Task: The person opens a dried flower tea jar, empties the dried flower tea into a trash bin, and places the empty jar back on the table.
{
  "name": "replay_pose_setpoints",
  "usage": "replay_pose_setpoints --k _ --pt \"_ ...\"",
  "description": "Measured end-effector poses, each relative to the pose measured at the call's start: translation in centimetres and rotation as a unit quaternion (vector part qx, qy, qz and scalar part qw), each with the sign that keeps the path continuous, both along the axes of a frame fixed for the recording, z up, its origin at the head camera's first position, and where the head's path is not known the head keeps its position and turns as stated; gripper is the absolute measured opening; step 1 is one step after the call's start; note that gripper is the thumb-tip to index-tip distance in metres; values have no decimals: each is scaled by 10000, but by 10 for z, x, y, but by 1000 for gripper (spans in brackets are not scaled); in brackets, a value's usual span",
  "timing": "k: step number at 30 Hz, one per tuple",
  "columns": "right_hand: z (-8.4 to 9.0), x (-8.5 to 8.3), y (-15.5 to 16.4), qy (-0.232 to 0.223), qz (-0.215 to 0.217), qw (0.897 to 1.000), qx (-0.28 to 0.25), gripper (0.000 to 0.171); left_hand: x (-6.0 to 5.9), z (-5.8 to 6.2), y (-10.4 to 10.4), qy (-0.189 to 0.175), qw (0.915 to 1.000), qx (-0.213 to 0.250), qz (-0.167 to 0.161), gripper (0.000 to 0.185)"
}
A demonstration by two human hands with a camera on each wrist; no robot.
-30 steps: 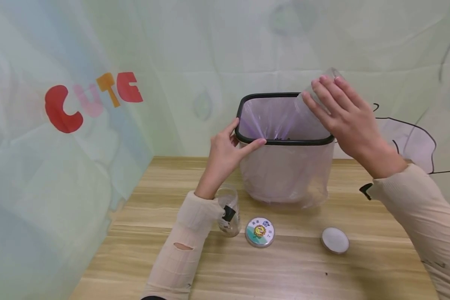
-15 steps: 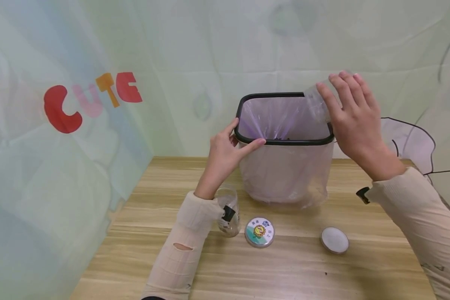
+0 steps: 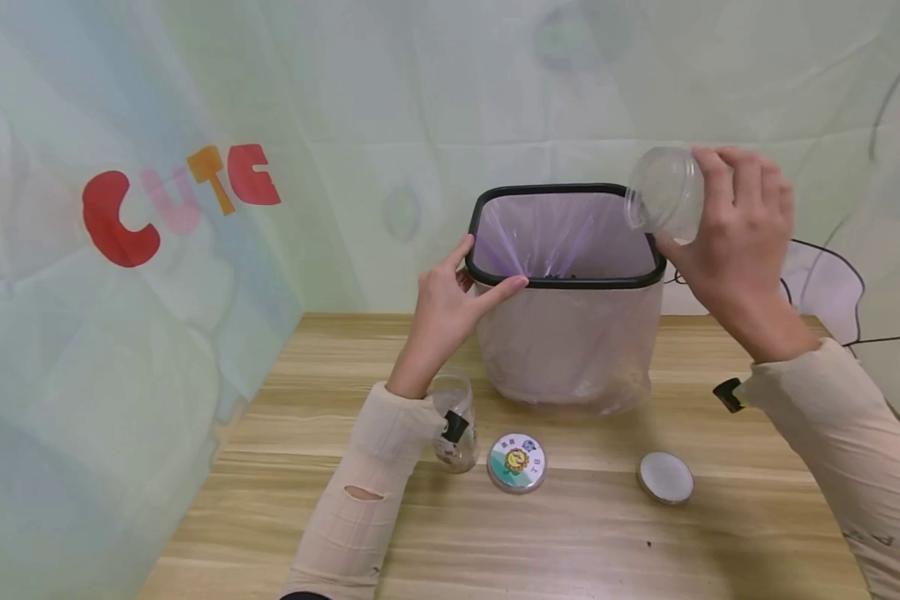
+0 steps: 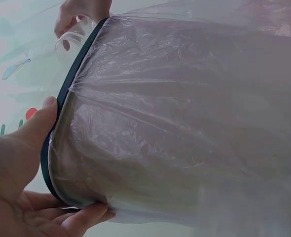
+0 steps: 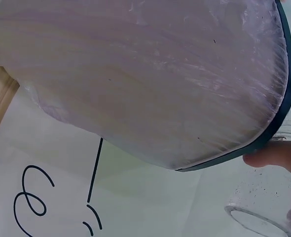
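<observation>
A trash bin [image 3: 570, 346] with a black rim and a thin, purplish clear liner stands at the back of the table. My left hand [image 3: 447, 304] grips its rim at the left front corner, thumb along the front edge. In the left wrist view, the thumb and fingers of the left hand [image 4: 17, 168] sit on either side of that rim. A clear plastic jar [image 3: 667, 187] is in my right hand [image 3: 746, 221], tilted sideways with its mouth towards the bin's right rim. Dark specks cling inside the jar [image 5: 259, 197] in the right wrist view. Small dark bits lie in the liner.
Another clear jar [image 3: 456, 433] stands beside my left wrist, partly hidden by it. A printed lid [image 3: 517, 463] with a sunflower and a plain whitish lid [image 3: 665, 477] lie in front of the bin. Fabric walls [image 3: 375, 125] close in the back and left.
My right hand has drawn right with the jar and turned it, so its round side and mouth now show. The left hand keeps its grip on the bin's rim.
</observation>
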State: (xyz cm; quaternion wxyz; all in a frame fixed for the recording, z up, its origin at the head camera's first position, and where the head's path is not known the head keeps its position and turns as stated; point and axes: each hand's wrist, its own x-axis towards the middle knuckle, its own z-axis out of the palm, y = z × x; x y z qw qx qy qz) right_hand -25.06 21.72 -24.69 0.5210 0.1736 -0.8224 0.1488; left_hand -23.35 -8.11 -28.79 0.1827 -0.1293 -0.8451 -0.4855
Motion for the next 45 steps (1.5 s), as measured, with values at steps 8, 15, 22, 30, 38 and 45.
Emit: replay_pose_setpoints --k 8,15,22,30,38,45 --pt "4 8 12 -386 34 9944 -980 83 -1 0 -1 20 10000 -68 -11 96" --pt "-3 21 19 -1335 618 9647 -2184 82 -3 1 -5 138 9996 -170 -193 89" --pt "-14 42 26 -2737 660 9123 -2974 82 -5 3 -8 -179 9987 -466 -123 98" --pt "-34 57 31 -3386 753 8963 -2762 82 -6 4 -11 23 9984 -541 -136 82" --pt "-61 71 29 -3587 1031 8879 -2691 80 -3 4 -13 92 9978 -651 -52 75" --pt "-92 81 26 -3711 1471 8808 -2544 77 3 5 -16 -254 9958 -834 262 90"
